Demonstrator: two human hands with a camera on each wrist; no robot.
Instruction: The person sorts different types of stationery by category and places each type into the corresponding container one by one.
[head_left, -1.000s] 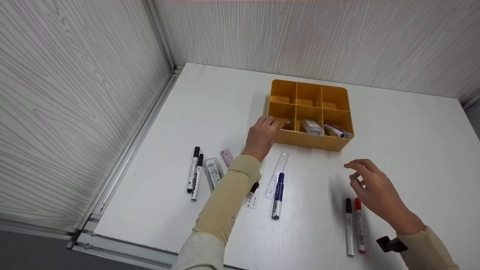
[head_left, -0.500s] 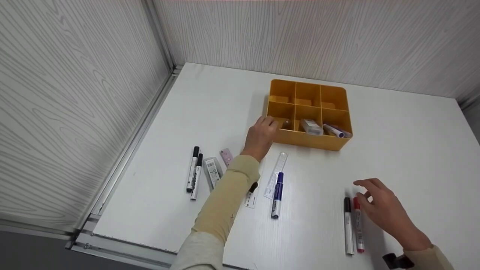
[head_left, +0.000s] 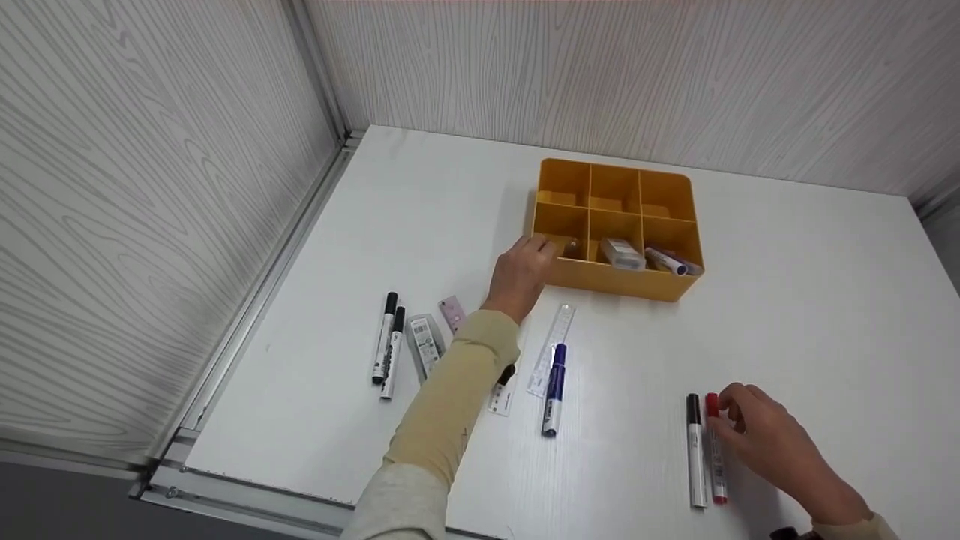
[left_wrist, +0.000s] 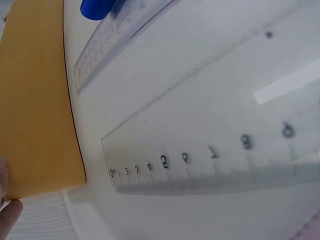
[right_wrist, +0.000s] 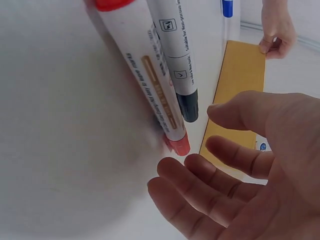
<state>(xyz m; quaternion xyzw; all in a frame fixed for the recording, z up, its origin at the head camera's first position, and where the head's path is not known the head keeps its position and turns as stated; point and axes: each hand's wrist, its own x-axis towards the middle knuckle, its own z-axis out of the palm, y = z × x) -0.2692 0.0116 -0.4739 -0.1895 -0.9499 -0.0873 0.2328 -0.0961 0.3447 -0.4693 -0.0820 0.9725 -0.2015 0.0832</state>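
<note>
My left hand [head_left: 521, 274] grips the front-left corner of a yellow six-compartment organizer box [head_left: 615, 280]; in the left wrist view only its fingertips show, at the box's [left_wrist: 35, 110] edge. My right hand [head_left: 769, 435] is beside the cap of a red marker [head_left: 718, 469], fingers loosely bent. In the right wrist view, the fingers of this hand [right_wrist: 240, 170] are spread around the red end of the marker [right_wrist: 145, 70], nothing between them. A black-capped marker [head_left: 697, 457] lies parallel to it, on its left.
A blue marker [head_left: 553, 394] lies across a clear ruler [head_left: 562, 319]. Another clear ruler [left_wrist: 210, 130] lies near the left wrist. Further left are two black-capped markers [head_left: 394, 352], a grey labelled item [head_left: 426, 341] and a pink strip [head_left: 452, 311]. The box's front compartments hold a clear case [head_left: 622, 253] and markers [head_left: 666, 260].
My right hand has come down and toward the front edge, from above the markers to beside the red cap. My left hand has stayed on the box corner.
</note>
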